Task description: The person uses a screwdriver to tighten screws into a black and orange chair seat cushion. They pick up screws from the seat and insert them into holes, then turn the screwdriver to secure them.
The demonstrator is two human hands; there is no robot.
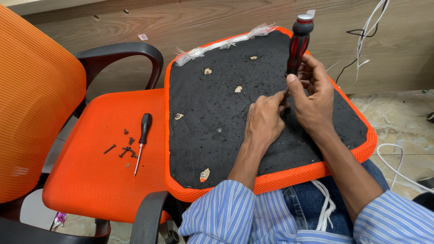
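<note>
While the pad (212, 113) lies upturned across the person's lap, everything else sits around it. Left of the pad, on the chair (90, 171), a small screwdriver (143, 140) and loose screws (124, 149) lie well inside the seat's edge, with bare mesh around them. On the pad's right half, the left hand (264, 122) pinches narrowly at the big screwdriver's (297, 43) tip; the right hand (314, 97) grips its shaft, handle upright. The pad's right edge overhangs the floor (398, 122), beside white cables (398, 162).
</note>
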